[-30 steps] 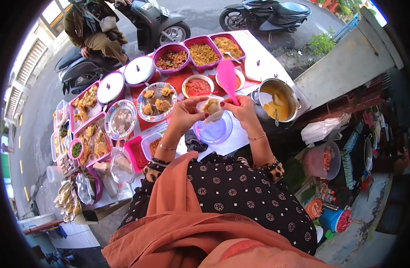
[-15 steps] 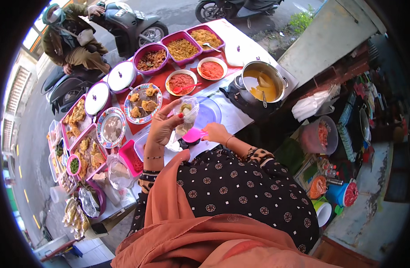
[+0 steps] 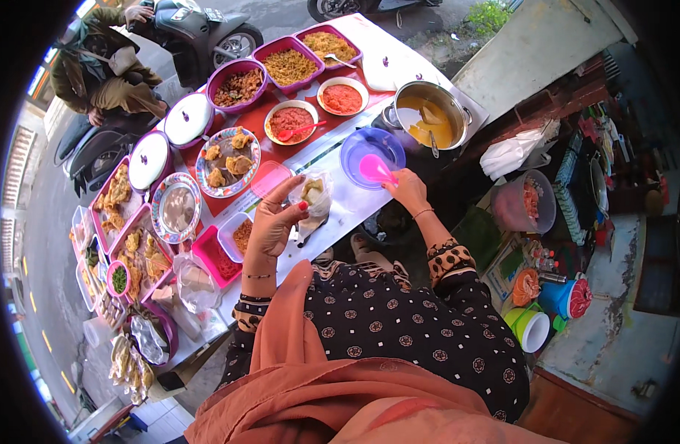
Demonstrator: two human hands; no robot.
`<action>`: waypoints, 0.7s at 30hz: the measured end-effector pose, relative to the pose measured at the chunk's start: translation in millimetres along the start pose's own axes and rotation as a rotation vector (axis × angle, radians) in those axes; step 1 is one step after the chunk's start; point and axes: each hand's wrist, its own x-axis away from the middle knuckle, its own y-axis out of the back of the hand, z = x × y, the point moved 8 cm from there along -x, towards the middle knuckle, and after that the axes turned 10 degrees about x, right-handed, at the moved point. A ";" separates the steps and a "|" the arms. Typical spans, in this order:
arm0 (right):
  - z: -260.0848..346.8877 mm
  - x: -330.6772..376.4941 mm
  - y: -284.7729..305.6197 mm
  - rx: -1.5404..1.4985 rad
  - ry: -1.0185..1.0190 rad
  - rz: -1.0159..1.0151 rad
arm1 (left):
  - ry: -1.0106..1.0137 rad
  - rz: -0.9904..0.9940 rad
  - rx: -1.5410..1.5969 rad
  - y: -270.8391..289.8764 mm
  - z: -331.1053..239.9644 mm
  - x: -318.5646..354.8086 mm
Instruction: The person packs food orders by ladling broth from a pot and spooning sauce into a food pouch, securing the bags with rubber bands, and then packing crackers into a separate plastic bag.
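My left hand (image 3: 275, 222), with thumb and fingers curled, holds a clear plastic bag (image 3: 319, 198) with pale yellowish food in it. The bag is over the table's near edge. To its right, my right hand (image 3: 409, 191) grips the short handle of a pink plastic scoop (image 3: 372, 168). The scoop's bowl is at the near side of a round translucent purple-blue basin (image 3: 349, 140). Just beyond the basin, on the right, stands a steel pot (image 3: 469, 132) of yellow broth with a ladle (image 3: 433, 143) in it. Part of my left hand's grip is hidden behind the bag.
Two bowls of red sauce (image 3: 290, 123) (image 3: 343, 97), purple tubs of fried food (image 3: 287, 68) and a plate of fried pieces (image 3: 228, 164) cover the table. Lidded tubs (image 3: 148, 160) line its left side. A person on a scooter (image 3: 110, 74) is beyond it. A bucket (image 3: 566, 317) stands at right.
My right hand has moved right and away from the bag, bringing the scoop to the basin. My left hand and the bag are slightly lower. More of the basin and table edge shows.
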 end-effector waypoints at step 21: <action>17.5 -4.7 28.6 -1.129 0.007 0.480 | -0.306 -0.204 -0.093 -85.1 127.6 -21.6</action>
